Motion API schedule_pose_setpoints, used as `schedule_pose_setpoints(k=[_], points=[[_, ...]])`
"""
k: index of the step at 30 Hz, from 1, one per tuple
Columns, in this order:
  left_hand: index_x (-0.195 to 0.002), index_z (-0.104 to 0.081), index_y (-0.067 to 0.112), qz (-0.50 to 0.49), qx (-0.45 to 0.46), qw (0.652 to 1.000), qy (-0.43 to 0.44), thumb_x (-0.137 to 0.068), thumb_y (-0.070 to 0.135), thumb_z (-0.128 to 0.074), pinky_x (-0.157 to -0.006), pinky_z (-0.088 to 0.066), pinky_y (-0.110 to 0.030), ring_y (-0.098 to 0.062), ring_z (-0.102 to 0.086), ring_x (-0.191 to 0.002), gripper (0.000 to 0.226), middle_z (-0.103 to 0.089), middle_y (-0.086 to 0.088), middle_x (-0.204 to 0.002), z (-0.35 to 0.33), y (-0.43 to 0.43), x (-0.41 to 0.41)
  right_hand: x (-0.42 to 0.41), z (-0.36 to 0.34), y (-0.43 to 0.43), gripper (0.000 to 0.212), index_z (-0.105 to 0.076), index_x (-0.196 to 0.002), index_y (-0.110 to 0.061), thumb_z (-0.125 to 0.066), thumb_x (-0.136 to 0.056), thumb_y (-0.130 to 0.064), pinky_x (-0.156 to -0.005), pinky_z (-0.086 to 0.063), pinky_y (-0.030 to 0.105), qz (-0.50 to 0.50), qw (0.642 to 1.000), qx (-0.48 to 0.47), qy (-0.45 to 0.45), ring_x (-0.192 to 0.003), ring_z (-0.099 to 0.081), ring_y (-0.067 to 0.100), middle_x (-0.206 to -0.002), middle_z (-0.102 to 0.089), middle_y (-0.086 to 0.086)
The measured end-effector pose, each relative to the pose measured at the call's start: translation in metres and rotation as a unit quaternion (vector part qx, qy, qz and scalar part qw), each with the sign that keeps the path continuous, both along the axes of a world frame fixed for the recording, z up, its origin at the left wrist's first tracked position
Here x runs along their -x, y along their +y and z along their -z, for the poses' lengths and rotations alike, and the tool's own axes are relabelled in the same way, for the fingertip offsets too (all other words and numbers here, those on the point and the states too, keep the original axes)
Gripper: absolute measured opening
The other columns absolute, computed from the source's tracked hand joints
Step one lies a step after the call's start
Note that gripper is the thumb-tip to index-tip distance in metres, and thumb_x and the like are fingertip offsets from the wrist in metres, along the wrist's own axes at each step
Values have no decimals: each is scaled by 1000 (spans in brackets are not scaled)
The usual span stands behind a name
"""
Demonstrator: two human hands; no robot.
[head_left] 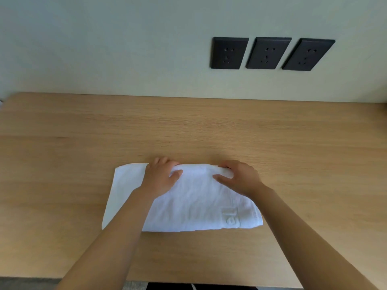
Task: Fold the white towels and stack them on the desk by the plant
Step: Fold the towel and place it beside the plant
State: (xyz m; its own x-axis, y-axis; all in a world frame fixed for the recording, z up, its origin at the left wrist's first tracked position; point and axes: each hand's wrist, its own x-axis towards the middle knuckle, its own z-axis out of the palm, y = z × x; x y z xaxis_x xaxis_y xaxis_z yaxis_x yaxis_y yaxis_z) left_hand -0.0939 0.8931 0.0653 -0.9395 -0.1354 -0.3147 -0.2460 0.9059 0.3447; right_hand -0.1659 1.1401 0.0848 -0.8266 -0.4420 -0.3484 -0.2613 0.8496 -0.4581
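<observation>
Toward the front edge of the light wooden tabletop (188,126) lies a limp white terry towel (196,208); my left grip (162,177) and right grip (239,177) both pinch its far hem, the best hold, I judge.

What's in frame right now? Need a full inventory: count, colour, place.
towel: 1, white, partly folded, near-centre of the desk, embossed lettering at its near right corner
desk: 1, light wood, fills the lower frame, against the wall
sockets: 3, black, in a row on the wall, upper right
wall: 1, pale green-grey, behind the desk
floor strip: 1, grey, bottom left, below the desk's near edge
forearms: 2, bare, reaching in from the bottom edge
left hand grip: 1, holds the towel's far edge, left of centre
right hand grip: 1, holds the towel's far edge, right end
</observation>
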Motion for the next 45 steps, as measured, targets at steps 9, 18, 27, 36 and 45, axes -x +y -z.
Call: schedule_pose_setpoints(k=[9,18,27,36,45], points=[[-101,-65,16,-36,15,997,71,-94,50,-47,-86,-35,-33,-22,-47,-106,39,-61,0,-102,10,2,6,4,-2,-13,33,-50,-81,-21,-40,-97,-48,-65,-38,29,9,991,-118,68,-72,-52,17,-72,-51,-6],[-87,-65,20,-59,46,965,253,-92,31,-41,-96,-33,-41,-28,-58,-95,27,-63,1,-93,12,36,-24,-18,19,-20,37,-54,-126,-19,-46,-97,-40,-100,-32,42,60,960,-168,214,-125,-43,25,-132,-53,4],[-141,-44,8,44,97,986,125,-94,31,-27,-113,-12,-43,-21,-31,-141,55,-40,-8,-149,43,54,-52,-87,30,-71,49,-39,-144,-13,-26,-100,-29,-118,-4,48,-5,972,38,234,-147,-8,26,-157,-26,8],[-139,-45,4,43,100,982,153,-94,26,-26,-112,-19,-44,-24,-35,-139,54,-41,-10,-148,44,53,-52,-105,46,-71,62,-14,-152,-17,3,-99,-43,-118,11,29,-14,991,29,128,-146,9,8,-160,-5,-2],[-143,-41,5,34,88,982,162,-100,29,-19,-115,-15,-42,-21,-28,-142,54,-36,-7,-152,43,54,-53,-84,51,-21,61,-4,-153,-23,2,-96,-43,-117,15,29,71,985,-61,148,-145,15,9,-159,5,-5]])
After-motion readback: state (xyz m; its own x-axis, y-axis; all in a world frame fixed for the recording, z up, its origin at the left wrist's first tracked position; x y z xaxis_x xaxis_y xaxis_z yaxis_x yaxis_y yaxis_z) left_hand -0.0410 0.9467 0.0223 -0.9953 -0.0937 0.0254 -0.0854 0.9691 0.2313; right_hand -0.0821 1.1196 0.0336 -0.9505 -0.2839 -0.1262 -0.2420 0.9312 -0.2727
